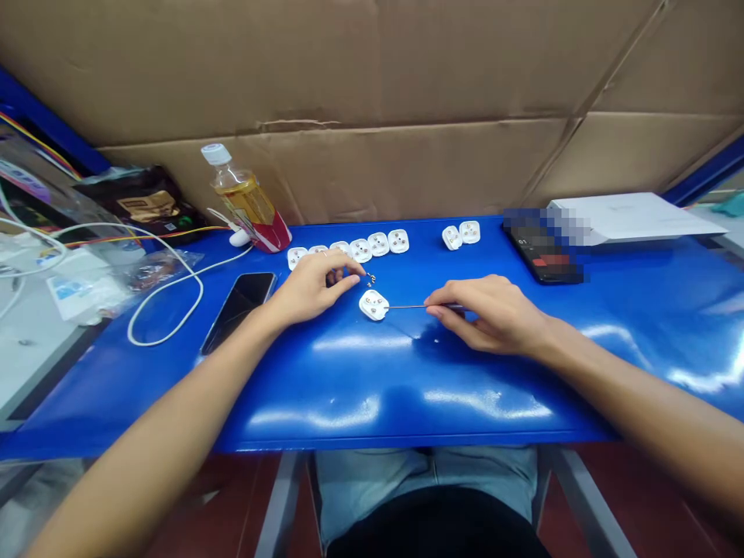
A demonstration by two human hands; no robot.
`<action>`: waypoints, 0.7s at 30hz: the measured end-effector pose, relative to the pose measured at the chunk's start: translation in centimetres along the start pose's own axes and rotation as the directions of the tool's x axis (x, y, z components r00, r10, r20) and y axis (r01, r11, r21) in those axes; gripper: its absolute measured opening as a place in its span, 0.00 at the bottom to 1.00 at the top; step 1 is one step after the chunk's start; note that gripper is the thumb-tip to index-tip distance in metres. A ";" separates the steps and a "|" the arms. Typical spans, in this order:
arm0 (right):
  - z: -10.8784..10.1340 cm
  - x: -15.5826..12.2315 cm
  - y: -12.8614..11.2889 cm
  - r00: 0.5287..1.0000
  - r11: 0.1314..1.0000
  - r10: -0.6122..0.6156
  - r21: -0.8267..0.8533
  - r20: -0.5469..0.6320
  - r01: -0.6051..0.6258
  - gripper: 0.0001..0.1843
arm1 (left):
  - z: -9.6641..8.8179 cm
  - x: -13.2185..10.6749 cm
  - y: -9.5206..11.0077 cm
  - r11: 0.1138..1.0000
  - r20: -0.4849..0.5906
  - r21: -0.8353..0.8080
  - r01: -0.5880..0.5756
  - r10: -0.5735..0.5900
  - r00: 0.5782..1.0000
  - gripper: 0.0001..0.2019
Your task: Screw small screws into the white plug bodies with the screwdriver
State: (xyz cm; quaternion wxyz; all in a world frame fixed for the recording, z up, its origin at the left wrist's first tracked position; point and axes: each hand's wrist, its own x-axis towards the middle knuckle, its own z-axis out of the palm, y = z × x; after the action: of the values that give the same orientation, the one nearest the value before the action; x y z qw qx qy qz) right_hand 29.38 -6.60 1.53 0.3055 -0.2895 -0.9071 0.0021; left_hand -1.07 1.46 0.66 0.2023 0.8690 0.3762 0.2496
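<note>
The blue workbench [407, 387] fills my view, with a bottle [247, 198] upper left of centre, its label unreadable. At centre, my right hand [488, 314] grips a thin screwdriver [415, 307], its tip by a white plug housing [373, 304]. My left hand [314, 287] pinches narrow beside tiny screws [370, 279]; I cannot tell if it holds one.

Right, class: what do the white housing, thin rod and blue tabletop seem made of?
The white housing looks like smooth moulded plastic. The thin rod looks like steel, by its grey glint. The blue tabletop seems painted metal or glossy laminate; its sharp glare cannot settle which.
</note>
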 end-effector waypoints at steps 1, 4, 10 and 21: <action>0.0 0.0 0.0 1.000 1.000 -0.005 -0.002 0.001 0.005 0.06 | 0.2 0.0 -0.1 1.000 -0.009 0.023 -0.002 0.002 1.000 0.13; 0.0 0.1 0.0 1.000 1.000 -0.013 -0.012 0.002 0.013 0.06 | 1.1 0.0 -0.3 1.000 -0.012 0.025 -0.006 0.006 1.000 0.12; 0.1 0.0 0.1 1.000 1.000 -0.008 -0.003 0.012 0.008 0.07 | 2.1 0.0 -0.1 0.998 -0.024 0.059 -0.009 0.010 1.000 0.10; 0.0 0.1 0.0 0.998 0.998 -0.054 -0.021 0.010 0.054 0.07 | 2.2 0.3 0.0 0.994 0.000 0.083 0.071 -0.071 0.997 0.08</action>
State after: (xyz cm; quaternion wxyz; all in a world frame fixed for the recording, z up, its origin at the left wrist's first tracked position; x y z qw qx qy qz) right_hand 29.32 -6.55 1.62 0.2979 -0.2682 -0.9160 -0.0144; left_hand 0.41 1.35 -1.00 0.1752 0.8631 0.4167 0.2251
